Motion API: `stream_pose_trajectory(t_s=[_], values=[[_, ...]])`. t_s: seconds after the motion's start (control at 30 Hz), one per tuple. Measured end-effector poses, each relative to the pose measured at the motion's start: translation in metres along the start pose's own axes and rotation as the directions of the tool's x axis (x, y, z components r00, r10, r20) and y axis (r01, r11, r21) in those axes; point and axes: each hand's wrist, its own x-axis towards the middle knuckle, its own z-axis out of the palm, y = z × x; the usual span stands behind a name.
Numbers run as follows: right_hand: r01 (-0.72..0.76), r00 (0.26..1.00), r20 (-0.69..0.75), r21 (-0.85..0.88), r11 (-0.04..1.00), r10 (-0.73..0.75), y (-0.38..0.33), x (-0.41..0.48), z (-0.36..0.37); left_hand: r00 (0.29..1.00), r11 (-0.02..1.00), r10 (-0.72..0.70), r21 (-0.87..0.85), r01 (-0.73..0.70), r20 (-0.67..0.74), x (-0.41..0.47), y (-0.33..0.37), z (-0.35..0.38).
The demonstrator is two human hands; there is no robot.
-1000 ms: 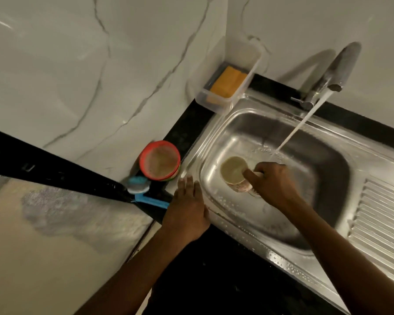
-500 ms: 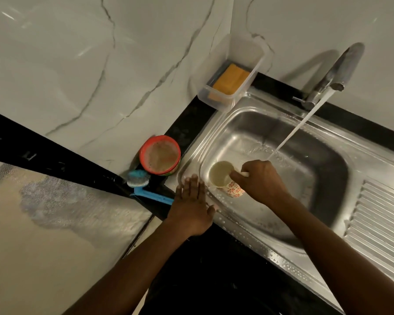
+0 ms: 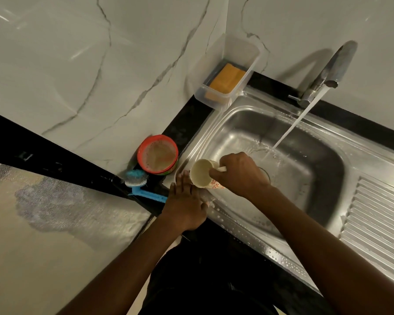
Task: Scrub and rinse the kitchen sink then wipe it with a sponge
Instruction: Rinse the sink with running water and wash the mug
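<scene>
The steel sink [image 3: 237,123] fills the right half of the view, and water streams from the tap [image 3: 332,71] into its basin. My right hand [image 3: 239,173] grips a cream mug [image 3: 203,175] with a floral pattern by its handle, tipped with its mouth toward the sink's left rim. My left hand [image 3: 184,205] lies flat with straight fingers on the sink's front-left corner, just below the mug. An orange sponge [image 3: 228,80] lies in a clear plastic box [image 3: 216,100] at the sink's back-left corner.
A red tub of scouring paste [image 3: 157,154] stands on the black counter left of the sink. A blue-handled scrub brush [image 3: 139,183] lies in front of it. The ribbed drainboard [image 3: 378,219] is on the right. Marble walls close the corner.
My right hand has carried the mug leftward from the middle of the basin to the left rim, tipping it further. My left hand has stayed on the sink corner.
</scene>
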Motion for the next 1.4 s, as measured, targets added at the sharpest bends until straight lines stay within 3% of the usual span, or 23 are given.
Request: stream_pose_trajectory(t_s=[0.13,0.23,0.43,0.63,0.77,0.97,1.13,1.23,1.33,1.4], values=[[-0.040,0.999,-0.006,0.031,0.999,0.041,0.023,-0.008,-0.004,0.991,0.993,0.110,-0.039,-0.108,0.071,-0.006,-0.008,-0.006],[-0.130,0.992,0.008,0.037,0.991,0.130,0.045,-0.010,-0.007,0.990,0.990,0.135,-0.034,-0.134,0.045,-0.002,-0.011,-0.008],[-0.220,0.974,-0.073,-0.047,0.974,0.216,0.044,0.012,-0.009,0.963,0.989,0.148,0.051,-0.140,-0.227,0.040,-0.002,-0.001],[-0.173,0.982,-0.085,-0.057,0.983,0.168,0.021,0.037,-0.005,0.916,0.988,0.142,0.115,-0.106,-0.375,0.068,0.002,-0.007],[-0.167,0.986,-0.009,-0.035,0.985,0.167,0.034,0.028,-0.007,0.922,0.983,0.154,0.152,-0.106,-0.356,0.068,-0.003,-0.006],[-0.316,0.947,0.097,0.132,0.939,0.305,0.061,0.013,-0.017,0.931,0.962,0.184,0.250,-0.106,-0.315,0.083,-0.001,-0.024],[-0.373,0.926,-0.019,0.123,0.919,0.378,0.055,0.043,-0.019,0.927,0.918,0.256,0.369,-0.145,-0.274,0.120,0.004,-0.058],[-0.338,0.935,-0.102,0.038,0.940,0.340,0.041,0.064,-0.022,0.922,0.885,0.295,0.435,-0.164,-0.251,0.141,0.007,-0.078],[-0.291,0.952,-0.108,-0.046,0.956,0.285,0.038,0.073,-0.026,0.913,0.832,0.348,0.518,-0.197,-0.213,0.153,0.005,-0.093],[-0.296,0.952,-0.083,-0.003,0.955,0.294,0.044,0.069,-0.027,0.910,0.806,0.363,0.557,-0.200,-0.199,0.155,0.001,-0.096]])
